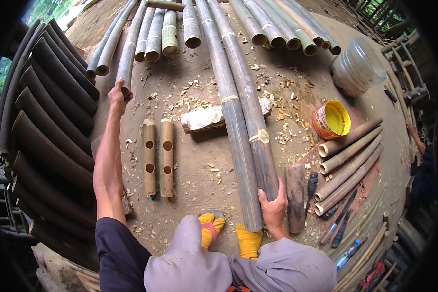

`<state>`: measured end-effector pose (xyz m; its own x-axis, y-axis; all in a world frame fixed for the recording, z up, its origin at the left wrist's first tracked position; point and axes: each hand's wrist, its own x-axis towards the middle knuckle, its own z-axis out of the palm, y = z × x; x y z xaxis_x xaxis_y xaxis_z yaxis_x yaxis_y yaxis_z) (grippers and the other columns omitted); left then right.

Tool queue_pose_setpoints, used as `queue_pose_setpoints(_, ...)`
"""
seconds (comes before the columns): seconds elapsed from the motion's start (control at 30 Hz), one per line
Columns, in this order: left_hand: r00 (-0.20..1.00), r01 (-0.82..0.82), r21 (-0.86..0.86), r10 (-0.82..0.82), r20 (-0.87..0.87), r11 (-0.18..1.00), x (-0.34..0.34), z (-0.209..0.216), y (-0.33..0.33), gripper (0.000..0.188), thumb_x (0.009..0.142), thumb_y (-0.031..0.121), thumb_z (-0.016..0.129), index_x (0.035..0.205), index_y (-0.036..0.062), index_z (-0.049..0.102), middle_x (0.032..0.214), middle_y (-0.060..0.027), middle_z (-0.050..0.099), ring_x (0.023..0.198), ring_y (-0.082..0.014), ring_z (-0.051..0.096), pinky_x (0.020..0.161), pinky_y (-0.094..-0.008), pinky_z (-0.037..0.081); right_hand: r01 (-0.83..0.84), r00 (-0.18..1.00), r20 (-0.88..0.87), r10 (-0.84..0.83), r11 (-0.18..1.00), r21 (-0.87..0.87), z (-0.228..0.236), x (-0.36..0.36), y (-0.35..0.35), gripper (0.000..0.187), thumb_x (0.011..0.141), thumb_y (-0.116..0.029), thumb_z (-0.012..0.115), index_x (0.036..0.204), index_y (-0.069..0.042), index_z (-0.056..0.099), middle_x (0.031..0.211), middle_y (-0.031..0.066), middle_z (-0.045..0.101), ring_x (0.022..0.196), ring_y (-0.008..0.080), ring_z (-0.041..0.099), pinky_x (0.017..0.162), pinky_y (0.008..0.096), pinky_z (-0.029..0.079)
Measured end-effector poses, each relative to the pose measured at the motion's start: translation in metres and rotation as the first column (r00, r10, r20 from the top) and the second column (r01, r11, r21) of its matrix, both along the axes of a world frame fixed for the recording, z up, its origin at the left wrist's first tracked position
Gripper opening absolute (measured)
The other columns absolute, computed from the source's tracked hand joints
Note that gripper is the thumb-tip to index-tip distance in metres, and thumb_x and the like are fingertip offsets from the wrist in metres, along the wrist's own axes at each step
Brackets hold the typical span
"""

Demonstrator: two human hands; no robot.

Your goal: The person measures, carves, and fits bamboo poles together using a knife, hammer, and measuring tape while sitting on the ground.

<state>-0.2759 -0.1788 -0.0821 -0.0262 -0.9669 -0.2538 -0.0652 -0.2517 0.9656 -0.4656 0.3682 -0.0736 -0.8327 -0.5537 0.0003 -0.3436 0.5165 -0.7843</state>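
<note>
While both arms reach out over the earthen floor (194,155), a stack of dark bamboo (53,141) borders the work area on the left. Two long poles run away from the person at centre, side by side: the inner pole (236,131) and the outer pole (260,141). The right hand (275,207) is closed around the near end of the outer pole, thumb on its left side. The left hand (118,95), arm nearly straight, is closed around the near end of a side pole (131,53), located in the far left row. A further group of poles (289,22) lies at the far right, cut ends facing the person.

The central pair passes over a pale wooden block (199,119), set crosswise. A clear plastic jar (357,68) is positioned at the far right. Four short tubes (350,168) lie alongside one another on the right; two holed tubes (167,155) lie parallel, left of centre, each with two round openings visible. A yellow bucket (326,121) stands just beyond the short tubes. Knives (344,228) lie nearer the person. Wood shavings (219,173) are scattered across the floor.
</note>
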Motion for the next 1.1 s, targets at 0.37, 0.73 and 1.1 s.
queue_pose_setpoints(0.37,0.998,-0.049,-0.049,0.048,-0.033,0.998,-0.002,0.001,0.006,0.046,0.080,0.042,0.064,0.094,-0.0010,0.056,0.072,-0.0081,0.054,0.053,-0.0192,0.059,0.044,-0.0310,0.053,0.006,1.000,0.010,-0.006,0.999,0.040,0.005,0.005,-0.002,0.065,0.075,-0.017,0.073,0.128,0.008,0.044,0.115,0.0289,0.057,0.107,0.0410,0.057,0.092,0.0422,0.044)
queue_pose_setpoints(0.73,0.998,-0.041,-0.084,0.044,0.039,0.996,0.001,0.002,0.009,0.044,0.081,0.039,0.065,0.095,-0.0021,0.056,0.071,-0.0063,0.053,0.049,-0.0168,0.057,0.042,-0.0290,0.053,-0.001,1.000,-0.013,0.002,1.000,0.019,0.004,0.004,-0.003,0.063,0.076,-0.017,0.072,0.127,0.007,0.044,0.111,0.0285,0.059,0.103,0.0398,0.059,0.090,0.0418,0.045)
queue_pose_setpoints(1.1,0.998,-0.022,-0.095,0.027,0.054,0.995,0.006,-0.004,0.006,0.044,0.081,0.040,0.065,0.096,-0.0011,0.056,0.073,-0.0062,0.053,0.050,-0.0157,0.056,0.042,-0.0292,0.053,-0.008,0.997,-0.081,0.010,1.000,0.027,0.007,0.006,-0.006,0.062,0.076,-0.017,0.072,0.127,0.006,0.045,0.108,0.0278,0.060,0.100,0.0393,0.061,0.087,0.0414,0.047)
